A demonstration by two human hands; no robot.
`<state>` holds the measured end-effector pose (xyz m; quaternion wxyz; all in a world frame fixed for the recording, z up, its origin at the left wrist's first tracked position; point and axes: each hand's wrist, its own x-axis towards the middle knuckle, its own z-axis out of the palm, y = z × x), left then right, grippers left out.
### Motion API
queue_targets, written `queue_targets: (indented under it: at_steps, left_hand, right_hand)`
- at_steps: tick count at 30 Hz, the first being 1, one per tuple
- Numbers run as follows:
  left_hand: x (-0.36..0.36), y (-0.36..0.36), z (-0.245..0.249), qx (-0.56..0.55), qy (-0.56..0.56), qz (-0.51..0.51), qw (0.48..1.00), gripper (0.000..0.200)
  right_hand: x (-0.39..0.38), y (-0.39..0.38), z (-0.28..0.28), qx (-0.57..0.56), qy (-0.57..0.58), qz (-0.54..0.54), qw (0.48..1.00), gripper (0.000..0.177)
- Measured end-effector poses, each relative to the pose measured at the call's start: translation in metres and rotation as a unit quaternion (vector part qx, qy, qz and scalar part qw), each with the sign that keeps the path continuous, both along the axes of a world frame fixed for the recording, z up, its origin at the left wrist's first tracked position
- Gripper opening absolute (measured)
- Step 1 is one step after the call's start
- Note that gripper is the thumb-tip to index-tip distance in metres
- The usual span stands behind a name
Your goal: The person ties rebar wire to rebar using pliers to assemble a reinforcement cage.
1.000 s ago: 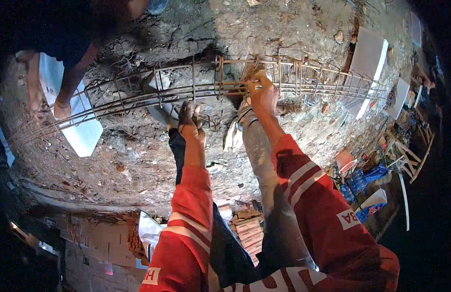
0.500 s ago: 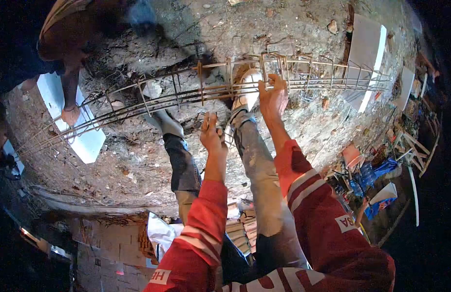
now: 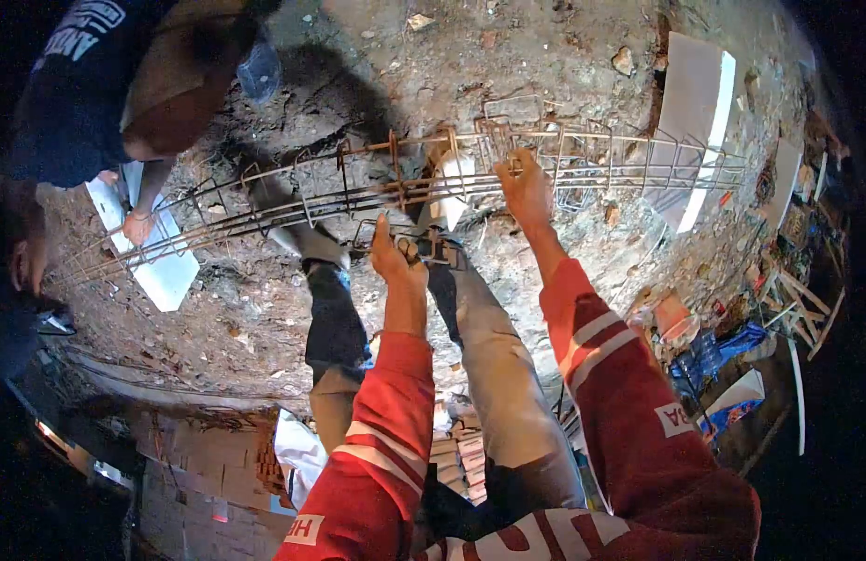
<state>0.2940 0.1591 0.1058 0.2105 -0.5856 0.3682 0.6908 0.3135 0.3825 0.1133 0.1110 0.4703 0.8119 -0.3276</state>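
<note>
A long rebar cage (image 3: pixel 396 192) of thin bars and square stirrups crosses in front of me. My right hand (image 3: pixel 526 192) is closed at its upper side, fingers round the stirrups (image 3: pixel 497 136) bunched there. Below the cage, my left hand (image 3: pixel 400 266) has curled fingers and a raised index finger. It grips what looks like a loose bent-wire stirrup (image 3: pixel 363 232), partly hidden by the fingers. On the left, a co-worker's hand (image 3: pixel 138 227) is at the cage over a white board (image 3: pixel 166 276).
A grey, white-edged board (image 3: pixel 681 131) lies under the cage's right end. Rubble covers the dirt ground. Blue plastic (image 3: pixel 732 346) and wood scraps (image 3: pixel 802 304) lie at right. My legs (image 3: pixel 498 365) stand close to the cage. A co-worker (image 3: pixel 96 84) bends over at upper left.
My left hand has turned and moved slightly left and down, the stirrup swinging to its left side. My right hand has closed further and dipped slightly. The co-worker has come further into view.
</note>
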Motion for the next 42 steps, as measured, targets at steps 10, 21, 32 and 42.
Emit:
queue_targets:
  at_steps: [10, 21, 32, 42]
  left_hand:
    - [0.02, 0.054, 0.058, -0.047, 0.031, -0.064, 0.996, 0.014]
    - [0.041, 0.027, 0.079, 0.143, 0.071, -0.165, 0.973, 0.027]
    - [0.059, 0.035, 0.087, 0.127, 0.083, -0.336, 0.929, 0.031]
    - [0.057, 0.096, 0.095, 0.129, 0.092, -0.334, 0.929, 0.026]
  right_hand:
    - [0.019, 0.018, -0.021, -0.06, -0.006, -0.087, 0.994, 0.024]
    - [0.025, 0.032, -0.014, 0.125, -0.055, -0.024, 0.99, 0.022]
    - [0.038, 0.086, 0.001, 0.146, -0.085, 0.02, 0.985, 0.03]
    - [0.086, 0.129, 0.028, 0.139, 0.026, 0.0, 0.99, 0.031]
